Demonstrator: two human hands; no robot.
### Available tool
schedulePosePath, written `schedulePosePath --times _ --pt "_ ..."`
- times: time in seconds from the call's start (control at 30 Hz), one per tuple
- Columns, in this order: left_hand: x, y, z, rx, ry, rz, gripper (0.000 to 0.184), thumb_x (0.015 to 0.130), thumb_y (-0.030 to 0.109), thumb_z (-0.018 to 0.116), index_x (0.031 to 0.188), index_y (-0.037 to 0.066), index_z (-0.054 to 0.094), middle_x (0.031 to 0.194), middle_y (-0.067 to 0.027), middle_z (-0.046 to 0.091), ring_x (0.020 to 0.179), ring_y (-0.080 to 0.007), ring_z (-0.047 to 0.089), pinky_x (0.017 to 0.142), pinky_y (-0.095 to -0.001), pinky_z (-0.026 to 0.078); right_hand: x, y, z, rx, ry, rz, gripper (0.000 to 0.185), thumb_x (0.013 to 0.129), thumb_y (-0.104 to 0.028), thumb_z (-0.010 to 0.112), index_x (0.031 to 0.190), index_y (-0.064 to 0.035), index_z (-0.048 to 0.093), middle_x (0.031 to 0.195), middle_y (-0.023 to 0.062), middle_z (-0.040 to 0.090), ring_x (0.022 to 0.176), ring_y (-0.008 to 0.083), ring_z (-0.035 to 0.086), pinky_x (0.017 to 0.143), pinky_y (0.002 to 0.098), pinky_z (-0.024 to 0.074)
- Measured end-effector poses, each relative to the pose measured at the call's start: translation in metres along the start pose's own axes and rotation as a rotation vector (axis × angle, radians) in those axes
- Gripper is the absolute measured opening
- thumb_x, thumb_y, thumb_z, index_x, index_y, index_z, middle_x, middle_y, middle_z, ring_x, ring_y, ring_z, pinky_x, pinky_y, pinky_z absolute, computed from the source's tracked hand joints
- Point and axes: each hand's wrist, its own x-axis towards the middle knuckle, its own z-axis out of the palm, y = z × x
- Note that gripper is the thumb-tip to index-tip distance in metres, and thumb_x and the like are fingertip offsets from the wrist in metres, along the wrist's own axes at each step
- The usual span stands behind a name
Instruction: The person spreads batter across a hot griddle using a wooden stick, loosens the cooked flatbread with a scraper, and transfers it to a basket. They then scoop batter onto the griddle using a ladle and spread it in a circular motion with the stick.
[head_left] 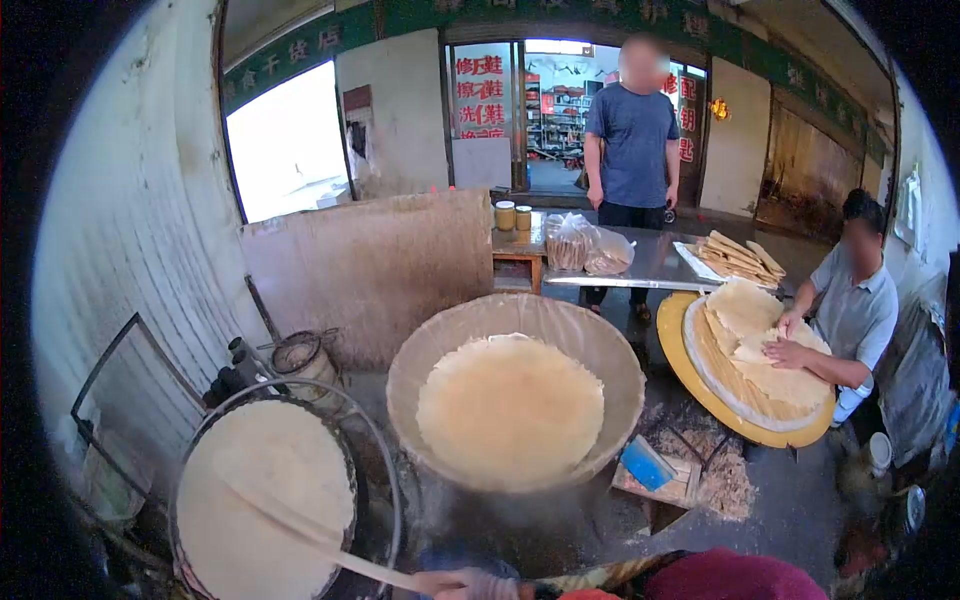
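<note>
My right hand [465, 583] is at the bottom edge, partly cut off by the frame, its fingers closed around a long wooden stick [370, 568]. The stick reaches up and left over a large round griddle, its far part blurred. A wide, pale, thin pancake [265, 490] covers the griddle, whose dark rim [352, 500] shows at the right. Right of the griddle stands a large round basket [412, 375], with a browned pancake [510, 410] lying inside. My left hand is not visible.
A curved metal bar [395, 500] rings the griddle. At right, a seated co-worker [855, 300] has both hands on flatbread [785, 370] on a round yellow board [680, 350]. A blue scraper-like object [648, 464] rests on a small stand. Another person [633, 140] stands behind a metal table [655, 262].
</note>
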Motion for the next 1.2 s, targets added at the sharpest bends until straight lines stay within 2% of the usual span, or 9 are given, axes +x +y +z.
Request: schedulePosePath --times 0.07,0.2,0.3,0.5,0.6,0.9,1.03,1.13,1.2 --pt "0.029 0.044 -0.018 0.142 0.005 0.3 0.061 0.086 0.035 0.054 0.135 0.005 0.033 0.138 -0.0219 0.033 0.126 -0.0416 0.033 0.103 -0.0554 0.028 -0.014 0.017 0.0 0.171 0.143 -0.254 0.053 0.088 -0.036 0.053 0.128 -0.0021 0.047 0.123 0.0069 0.052 0.113 0.0157 0.045 0.101 0.0287 0.0321" --pt "0.107 0.032 -0.014 0.248 -0.212 0.419 0.066 0.081 0.031 0.054 0.132 -0.005 0.035 0.138 -0.0264 0.032 0.13 -0.045 0.024 0.106 -0.0567 0.019 -0.073 -0.046 -0.008 0.01 0.051 0.001 0.056 0.089 -0.04 0.047 0.125 0.0024 0.047 0.124 0.0113 0.051 0.116 0.0199 0.045 0.102 0.0304 0.0309" --pt "0.161 0.036 -0.023 0.226 -0.215 0.547 0.073 0.073 0.035 0.064 0.132 -0.001 0.038 0.134 -0.0207 0.039 0.127 -0.0399 0.033 0.107 -0.0508 0.024 -0.065 0.007 -0.018 -0.362 0.382 -0.12 0.041 0.086 -0.015 0.056 0.125 -0.0028 0.049 0.113 0.0022 0.057 0.08 0.0055 0.053 0.065 0.019 0.0438" --pt "0.24 -0.059 0.071 0.44 -0.514 0.444 0.071 0.056 0.051 0.07 0.101 -0.002 0.055 0.114 -0.0232 0.051 0.118 -0.0412 0.042 0.103 -0.0465 0.031 0.009 -0.028 0.001 0.082 0.414 0.167 0.038 0.088 -0.016 0.055 0.126 -0.0134 0.05 0.078 0.0061 0.06 0.046 0.008 0.045 0.043 0.0226 0.0381" --pt "0.253 -0.085 0.083 0.405 -0.335 0.471 0.063 0.054 0.055 0.068 0.086 0.002 0.056 0.099 -0.0201 0.055 0.109 -0.0416 0.047 0.097 -0.0459 0.037 0.034 -0.007 -0.055 0.829 0.03 0.465 0.034 0.094 -0.035 0.046 0.128 -0.0367 0.042 0.045 -0.0057 0.03 0.031 0.0075 0.024 0.035 0.0238 0.0239" --pt "0.205 -0.231 -0.047 0.471 -0.153 0.13 0.071 0.061 0.068 0.051 0.088 0.003 0.055 0.095 -0.0187 0.055 0.099 -0.0403 0.052 0.094 -0.0443 0.039 0.147 -0.024 0.032 0.78 -0.151 0.598 0.041 0.095 -0.023 0.043 0.136 -0.0241 0.039 0.048 -0.0069 0.031 0.035 0.0044 0.028 0.036 0.0199 0.0254" --pt "0.115 -0.258 -0.119 0.569 -0.076 0.06 0.074 0.068 0.06 0.055 0.108 -0.002 0.05 0.113 -0.0232 0.052 0.109 -0.0421 0.046 0.095 -0.0461 0.037 0.168 -0.016 0.075 0.229 -0.3 0.469 0.049 0.087 -0.016 0.054 0.135 -0.0151 0.042 0.057 -0.0053 0.047 0.04 0.0059 0.04 0.036 0.0213 0.0311" --pt "0.052 -0.243 -0.134 0.647 -0.055 0.049 0.083 0.063 0.055 0.064 0.118 -0.005 0.045 0.126 -0.0273 0.043 0.12 -0.0426 0.039 0.101 -0.0479 0.031 0.146 0.009 0.088 -0.199 -0.252 0.132 0.038 0.083 -0.015 0.059 0.119 -0.0038 0.056 0.107 0.0143 0.064 0.095 0.0198 0.062 0.082 0.0304 0.0488" --pt "0.061 -0.208 -0.119 0.657 -0.016 0.083 0.09 0.062 0.061 0.062 0.121 -0.005 0.044 0.128 -0.0271 0.042 0.125 -0.0426 0.035 0.104 -0.0477 0.029 0.11 0.004 0.072 -0.273 -0.184 0.159 0.04 0.082 -0.015 0.059 0.121 -0.0037 0.055 0.109 0.0149 0.063 0.1 0.0186 0.061 0.085 0.0302 0.0475"
